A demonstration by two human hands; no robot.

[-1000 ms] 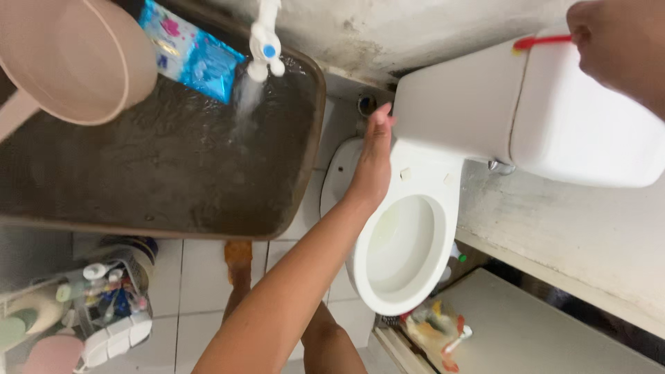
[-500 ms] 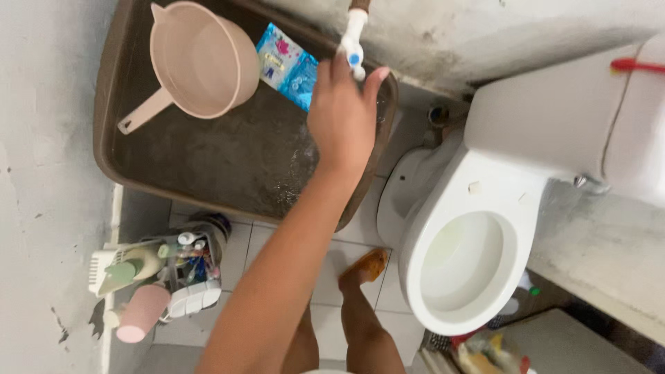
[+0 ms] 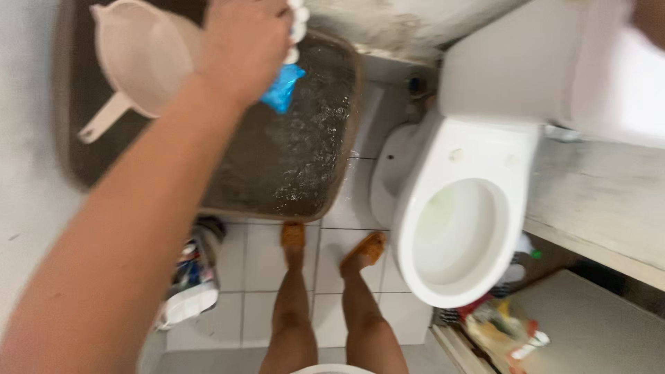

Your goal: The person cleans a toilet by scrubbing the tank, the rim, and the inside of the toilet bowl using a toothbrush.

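Head view: left hand (image 3: pixel 239 48) on white tap (image 3: pixel 298 28) over brown water tub (image 3: pixel 348 138).
Fingers curled round the tap, top of frame, only its knobs showing past the knuckles; looks like a tap-handling step, firm grip needed. Pink dipper (image 3: pixel 138 62) and blue packet (image 3: pixel 280 88) in the rippling tub, just beside the hand. Right hand (image 3: pixel 651 17) blurred at the toilet cistern (image 3: pixel 512 76), fingers impossible to tell. Toilet bowl (image 3: pixel 422 263) open, to the right.

The left hand (image 3: pixel 242 48) hides the tap (image 3: pixel 298 21); its grip is unclear.
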